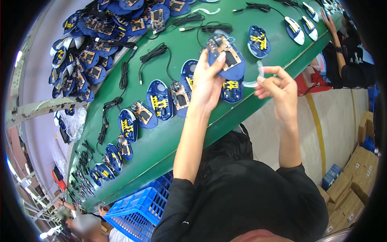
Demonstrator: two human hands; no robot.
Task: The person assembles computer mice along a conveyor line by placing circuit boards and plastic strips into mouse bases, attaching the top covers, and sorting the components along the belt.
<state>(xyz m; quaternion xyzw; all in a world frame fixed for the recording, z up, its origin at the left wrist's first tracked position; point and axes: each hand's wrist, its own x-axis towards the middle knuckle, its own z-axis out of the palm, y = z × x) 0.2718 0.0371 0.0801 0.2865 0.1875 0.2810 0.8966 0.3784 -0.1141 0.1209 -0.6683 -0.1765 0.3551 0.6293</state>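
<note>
My left hand is closed on a blue computer mouse base carrying a brown circuit board, held above the table. The thumb presses on the board's edge. In my right hand, thumb and forefinger pinch a clear curved plastic strip, just right of the mouse base. Below the mouse base lies a blue mouse shell with yellow parts, partly hidden. Another such shell sits behind my left hand. Left of it on the table are a circuit board and an open blue shell.
The green table bears a row of mouse halves and coiled black cables. A shelf at upper left holds a heap of mouse parts. A blue crate stands below the table's edge. Another person's arm reaches in at upper right.
</note>
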